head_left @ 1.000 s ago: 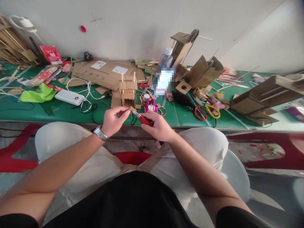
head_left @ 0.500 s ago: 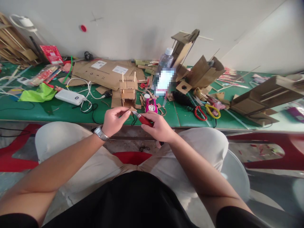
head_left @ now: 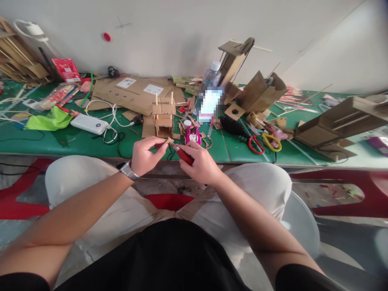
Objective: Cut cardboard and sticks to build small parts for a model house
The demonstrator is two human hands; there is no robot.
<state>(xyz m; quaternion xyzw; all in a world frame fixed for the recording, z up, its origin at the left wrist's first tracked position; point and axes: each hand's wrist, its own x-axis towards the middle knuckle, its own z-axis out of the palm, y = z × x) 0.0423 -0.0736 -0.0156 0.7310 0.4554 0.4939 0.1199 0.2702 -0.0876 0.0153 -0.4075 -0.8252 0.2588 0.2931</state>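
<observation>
Pinched between the thumb and fingers of my left hand (head_left: 147,154) is a small piece of cardboard (head_left: 169,141). My right hand (head_left: 200,161) is closed round the red handle of a utility knife (head_left: 184,155), its metal tip at the cardboard's right edge. Both hands are just over the table's front edge. Right behind them stands a small cardboard structure (head_left: 163,117) with wooden sticks poking up at its top. Beyond my right hand lies a pink case with a cartoon face (head_left: 193,135).
On the green table (head_left: 133,147) lie a white power bank (head_left: 89,124), flattened cardboard (head_left: 121,95), red scissors (head_left: 255,145) and yellow scissors (head_left: 272,142). A clear bottle (head_left: 212,74) stands behind a lit, blurred screen (head_left: 210,103). Folded cardboard structures (head_left: 342,125) are at the right.
The knife has turned slightly, and its blade shows less than before. My right hand has shifted a little with it. The left hand still holds the cardboard piece.
</observation>
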